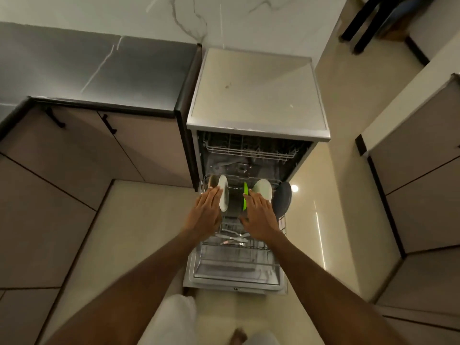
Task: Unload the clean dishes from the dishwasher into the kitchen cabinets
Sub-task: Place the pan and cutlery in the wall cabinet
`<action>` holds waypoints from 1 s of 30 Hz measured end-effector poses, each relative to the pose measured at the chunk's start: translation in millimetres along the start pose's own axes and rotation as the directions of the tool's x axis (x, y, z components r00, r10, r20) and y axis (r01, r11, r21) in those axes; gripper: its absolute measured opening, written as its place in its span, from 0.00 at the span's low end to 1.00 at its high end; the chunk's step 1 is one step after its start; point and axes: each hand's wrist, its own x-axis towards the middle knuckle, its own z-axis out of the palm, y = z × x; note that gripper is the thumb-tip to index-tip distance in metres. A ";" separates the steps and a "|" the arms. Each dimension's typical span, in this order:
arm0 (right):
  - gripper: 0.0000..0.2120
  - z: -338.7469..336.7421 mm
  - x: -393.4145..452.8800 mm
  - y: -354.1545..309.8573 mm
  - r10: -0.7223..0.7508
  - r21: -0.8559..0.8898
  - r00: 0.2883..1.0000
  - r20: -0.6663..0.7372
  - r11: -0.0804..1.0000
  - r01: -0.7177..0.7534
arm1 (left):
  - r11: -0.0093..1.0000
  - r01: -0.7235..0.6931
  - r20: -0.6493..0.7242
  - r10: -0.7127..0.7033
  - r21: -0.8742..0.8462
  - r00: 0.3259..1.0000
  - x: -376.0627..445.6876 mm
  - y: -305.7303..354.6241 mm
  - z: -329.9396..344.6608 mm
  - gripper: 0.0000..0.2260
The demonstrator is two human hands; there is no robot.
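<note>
At frame centre, the left hand (207,210) and right hand (258,216), fingers extended and together, reach the white plate (223,192) and green plate (245,195), racked upright for draining.

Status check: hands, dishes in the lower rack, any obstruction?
Left hand open, fingertips at white plate. Right hand open, at green plate. Neither gripped yet. Lower rack out, nothing blocking.

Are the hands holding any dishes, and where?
Can't tell for sure. Left hand touches the upright white plate's edge; right hand rests on the green plate's rim.
</note>
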 end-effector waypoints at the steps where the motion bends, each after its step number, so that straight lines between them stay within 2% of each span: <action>1: 0.37 22.4 4.8 8.5 0.007 0.001 1.000 0.007 1.000 -0.007 | 1.000 -0.021 0.017 0.021 0.004 1.000 4.9 -3.4 24.3 0.35; 5: 0.35 110.0 23.4 42.6 0.026 -0.040 0.999 0.046 0.999 -0.024 | 0.998 -0.063 0.106 0.062 0.011 0.992 20.2 -18.9 126.0 0.34; 10: 0.24 223.9 60.3 88.6 0.075 -0.059 0.985 0.152 0.996 -0.067 | 0.991 -0.122 0.270 0.105 0.046 0.957 46.9 -41.5 260.4 0.36; 13: 0.22 285.6 81.1 106.0 0.102 -0.068 0.965 0.240 0.994 -0.088 | 0.990 -0.132 0.356 0.107 0.047 0.929 65.1 -55.6 322.6 0.35; 16: 0.24 337.2 101.8 114.4 0.083 -0.116 0.943 0.323 0.992 -0.048 | 0.991 -0.121 0.393 0.091 0.052 0.915 78.6 -68.2 371.9 0.35; 22: 0.28 397.4 126.3 123.8 0.015 -0.161 0.933 0.358 0.986 0.046 | 0.989 -0.127 0.418 0.083 0.078 0.904 86.2 -85.6 431.0 0.31; 26: 0.29 407.8 122.8 133.9 -0.026 -0.126 0.944 0.330 0.990 0.071 | 0.993 -0.105 0.428 0.070 0.059 0.901 88.9 -83.0 442.4 0.32; 30: 0.31 405.9 125.6 140.8 -0.042 -0.083 0.929 0.369 0.994 0.078 | 0.994 -0.097 0.382 0.073 0.045 0.921 92.7 -80.4 442.6 0.34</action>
